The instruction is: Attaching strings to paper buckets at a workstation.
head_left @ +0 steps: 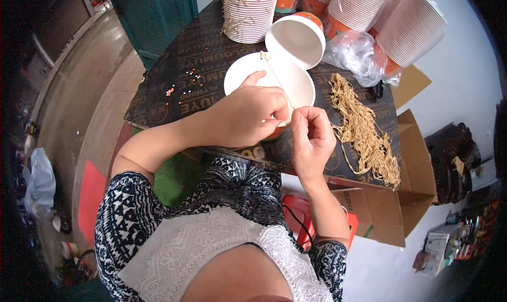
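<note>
A paper bucket (pixel 302 85) with a white inside stands at the table's near edge, below my hands. A thin tan string (pixel 280 79) runs across its mouth from a small tuft at the far rim to my fingers. My left hand (pixel 252 112) is bent over the bucket's near side, thumb and fingertips pinched on the string. Just right of it, my right hand (pixel 314 138) is closed too, thumb against forefinger on the string. Fingers hide the near rim and the string's end there. A tangled pile of tan strings (pixel 364 130) lies to the right of my right hand.
Behind the bucket, another paper bucket (pixel 296 40) lies tipped on its side. Tall bucket stacks (pixel 251 11) line the far edge of the dark table (pixel 185 54), beside clear plastic wrap (pixel 356 54). Small coloured beads (pixel 193 80) are scattered at left. A cardboard box (pixel 414 180) stands right.
</note>
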{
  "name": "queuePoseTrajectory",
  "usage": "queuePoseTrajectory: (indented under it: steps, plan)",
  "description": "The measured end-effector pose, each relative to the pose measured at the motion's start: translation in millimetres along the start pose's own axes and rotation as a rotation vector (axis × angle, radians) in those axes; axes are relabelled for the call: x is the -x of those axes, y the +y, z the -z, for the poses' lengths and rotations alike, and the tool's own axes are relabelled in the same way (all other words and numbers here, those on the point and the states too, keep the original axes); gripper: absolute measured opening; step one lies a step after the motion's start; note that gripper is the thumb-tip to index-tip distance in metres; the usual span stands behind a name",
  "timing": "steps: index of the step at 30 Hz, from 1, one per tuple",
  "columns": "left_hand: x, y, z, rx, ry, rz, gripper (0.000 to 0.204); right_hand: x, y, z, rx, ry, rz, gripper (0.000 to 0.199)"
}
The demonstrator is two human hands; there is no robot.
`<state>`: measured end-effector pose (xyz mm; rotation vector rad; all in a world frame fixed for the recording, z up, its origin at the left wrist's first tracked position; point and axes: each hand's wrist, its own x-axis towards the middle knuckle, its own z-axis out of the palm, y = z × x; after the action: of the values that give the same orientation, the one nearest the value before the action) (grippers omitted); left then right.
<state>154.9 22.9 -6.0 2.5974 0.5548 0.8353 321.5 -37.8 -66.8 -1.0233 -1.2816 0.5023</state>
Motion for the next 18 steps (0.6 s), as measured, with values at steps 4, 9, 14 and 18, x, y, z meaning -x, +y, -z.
queuePoseTrajectory:
  steps: [4, 9, 14, 18]
  plan:
    - [1, 0, -3, 0.046, 0.019, 0.035, 0.011, -1, -6, -2, 0.052, 0.026, 0.006, 0.006]
    - [-2, -3, -3, 0.078, 0.054, 0.056, 0.009, -2, -5, 6, 0.193, -0.069, 0.177, 0.007]
    - [-4, -6, -6, 0.076, 0.067, 0.061, 0.007, -1, -12, 9, 0.247, -0.125, 0.305, 0.007]
    - [-4, -12, -11, 0.089, 0.144, -0.015, 0.006, 4, -9, 11, 0.074, -0.147, 0.085, 0.004]
